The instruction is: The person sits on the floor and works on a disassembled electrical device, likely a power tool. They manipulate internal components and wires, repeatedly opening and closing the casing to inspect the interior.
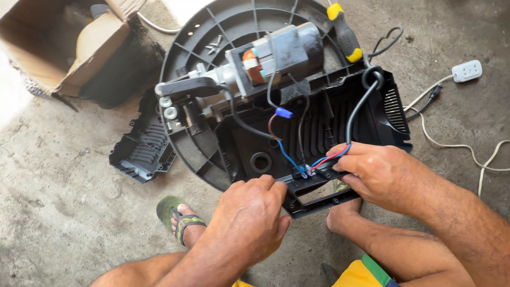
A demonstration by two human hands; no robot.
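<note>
Wiring step: left hand [249, 212] pinching handle [313, 191] of housing [319, 127] on floor; right hand [382, 172] clenched on wires [326, 159]. Likely next: steady seating of connectors. Motor [276, 56], screwdriver [344, 33] beyond.

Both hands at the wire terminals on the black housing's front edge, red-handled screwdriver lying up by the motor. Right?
Nearly. In the head view the screwdriver by the motor has a yellow-and-black handle, not red. Both the left hand and right hand are at the terminals on the black housing.
</note>
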